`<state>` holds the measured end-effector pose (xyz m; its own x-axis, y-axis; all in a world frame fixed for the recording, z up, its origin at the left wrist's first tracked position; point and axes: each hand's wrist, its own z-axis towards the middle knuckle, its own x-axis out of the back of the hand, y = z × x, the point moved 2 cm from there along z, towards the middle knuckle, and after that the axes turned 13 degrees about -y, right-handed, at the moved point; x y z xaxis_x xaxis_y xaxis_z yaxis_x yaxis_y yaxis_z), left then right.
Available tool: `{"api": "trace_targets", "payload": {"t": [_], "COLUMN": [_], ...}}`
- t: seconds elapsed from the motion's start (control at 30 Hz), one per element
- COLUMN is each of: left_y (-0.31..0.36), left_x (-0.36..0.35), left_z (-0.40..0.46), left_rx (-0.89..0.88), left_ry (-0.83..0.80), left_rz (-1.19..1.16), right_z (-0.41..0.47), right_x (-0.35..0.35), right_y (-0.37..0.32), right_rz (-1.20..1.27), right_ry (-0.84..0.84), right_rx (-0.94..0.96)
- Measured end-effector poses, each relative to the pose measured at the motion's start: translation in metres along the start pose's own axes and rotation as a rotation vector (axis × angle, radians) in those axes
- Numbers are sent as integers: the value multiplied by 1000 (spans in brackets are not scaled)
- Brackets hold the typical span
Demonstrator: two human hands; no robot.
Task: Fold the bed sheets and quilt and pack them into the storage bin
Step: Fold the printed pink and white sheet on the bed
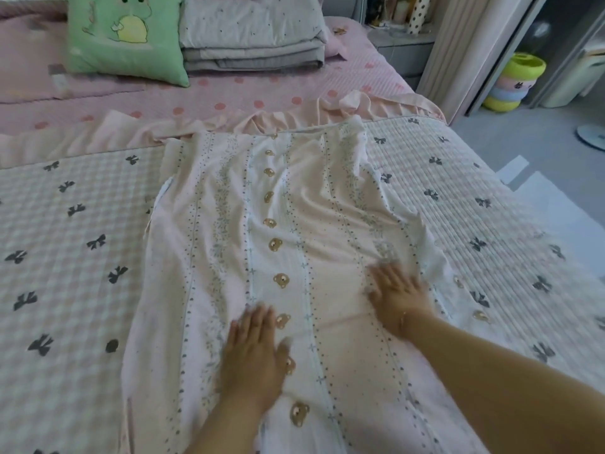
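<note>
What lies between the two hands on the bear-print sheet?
Only sheet: between the left hand and right hand, the head view shows the bear-print sheet with its bear column.

Both hands blur at the fingertips; the pale pink bear-print folded sheet [288, 257] runs off the bottom edge.

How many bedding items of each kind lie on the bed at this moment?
Bear-print sheet under both flat hands, left hand and right hand: 1
Bow-print quilt: 1
Plain pink sheet: 1
Folded grey quilt: 1
Green cushion: 1
Total: 5
</note>
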<state>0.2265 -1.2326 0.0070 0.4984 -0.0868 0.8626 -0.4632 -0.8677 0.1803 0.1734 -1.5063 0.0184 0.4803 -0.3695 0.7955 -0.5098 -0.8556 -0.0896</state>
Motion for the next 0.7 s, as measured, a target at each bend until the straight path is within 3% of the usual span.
{"api": "trace_targets", "payload": {"t": [0.07,0.13,0.23,0.3,0.47,0.6,0.7], "left_y": [-18,-23,-17,-18,-33,-41,-53], "left_x": [1,-2,-25,-43,-54,-74,-84], "left_z": [-17,-35,-62,-79,-121,-160,-192], "left_rx": [121,219,166,128,256,277,407], "left_ry": [39,66,13,-17,-16,-93,-150], "left_rz": [-33,-89,-24,47,48,14,-45], "right_z": [-9,-25,-57,-79,-100,-139,-169], "right_x": [1,-5,-32,-55,-67,-88,-109], "right_y": [21,16,-21,-33,-22,-31,-8], "right_rz": [69,81,-14,-76,-53,-145,-153], "right_ry": [-45,-10,66,27,-42,-104,-133], "right_rx": [-140,-164,66,169,36,167,117]}}
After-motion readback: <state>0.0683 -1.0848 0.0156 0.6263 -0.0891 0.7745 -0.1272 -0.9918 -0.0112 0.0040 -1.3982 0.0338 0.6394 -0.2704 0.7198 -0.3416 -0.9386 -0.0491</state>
